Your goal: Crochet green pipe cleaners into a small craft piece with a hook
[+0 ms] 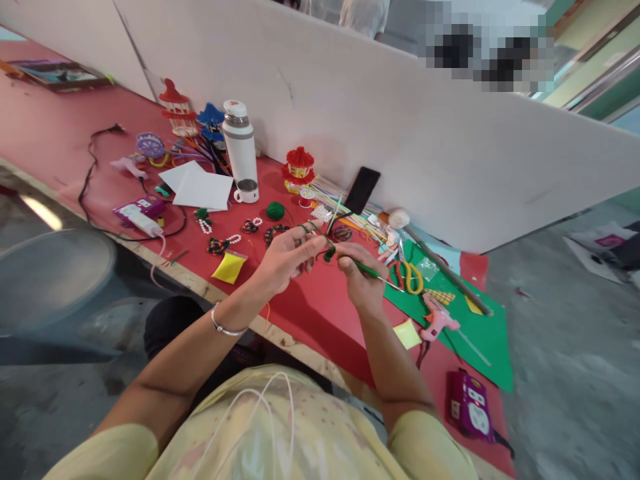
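My left hand [293, 255] is closed on a small dark green piece of crochet [329, 255], pinching it between thumb and fingertips, with green yarn [309, 227] looped over its fingers. In my right hand [363, 283] is a crochet hook [367, 269] with a green grip, its metal end pointing out to the right. The hook's working tip meets the crochet between both hands and is too small to make out. Behind my left hand lies a green yarn ball [275, 211]. A multicoloured yarn ball [343, 233] rests just beyond my fingertips.
Scissors [412, 277], a pink glue gun [438, 319] and a stick [445, 267] lie on a green sheet at right. A white flask [241, 150] stands near the white partition [320, 100]. Beaded crochet pieces [218, 246] and a yellow packet [229, 267] lie left. A purple power box [471, 403] sits front right.
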### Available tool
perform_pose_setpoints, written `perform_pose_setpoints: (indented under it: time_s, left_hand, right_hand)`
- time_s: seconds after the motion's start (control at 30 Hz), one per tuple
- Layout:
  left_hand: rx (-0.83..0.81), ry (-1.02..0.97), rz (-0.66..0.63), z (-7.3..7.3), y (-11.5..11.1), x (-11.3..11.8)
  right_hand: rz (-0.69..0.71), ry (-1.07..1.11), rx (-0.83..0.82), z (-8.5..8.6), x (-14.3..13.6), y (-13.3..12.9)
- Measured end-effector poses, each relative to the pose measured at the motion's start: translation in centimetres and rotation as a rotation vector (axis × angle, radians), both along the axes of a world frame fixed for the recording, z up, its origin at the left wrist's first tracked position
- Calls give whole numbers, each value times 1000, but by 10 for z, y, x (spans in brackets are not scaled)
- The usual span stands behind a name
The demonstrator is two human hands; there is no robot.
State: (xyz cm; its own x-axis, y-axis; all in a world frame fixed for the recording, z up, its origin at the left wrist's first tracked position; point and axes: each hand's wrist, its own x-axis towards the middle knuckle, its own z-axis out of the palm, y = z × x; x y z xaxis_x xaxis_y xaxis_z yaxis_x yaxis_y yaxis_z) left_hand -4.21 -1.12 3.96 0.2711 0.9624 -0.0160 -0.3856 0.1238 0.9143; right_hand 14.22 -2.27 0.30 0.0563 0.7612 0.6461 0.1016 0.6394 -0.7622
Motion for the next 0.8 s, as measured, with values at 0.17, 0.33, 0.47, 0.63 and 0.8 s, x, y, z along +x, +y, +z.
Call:
perform_pose_setpoints:
  time_s: [0.17,0.33,0.47,0.63,0.8]
  left_hand:
    - [46,-52,22,-3,5,11]
    - [104,-18,123,-10,4,13]
    - [101,-53,113,-9,-1,15]
    - [180,46,163,-8,-5,18]
    - [589,426,463,-18,-6,19]
  right_hand:
    - [-8,8,9,1,-4,-2]
    - [-103,-43,111,2,-6,-4]
    - [-129,-47,174,3,-7,-4]
    - [-171,-74,184,2,-6,-4]
    - [-231,-190,252,-3,-4,-4]
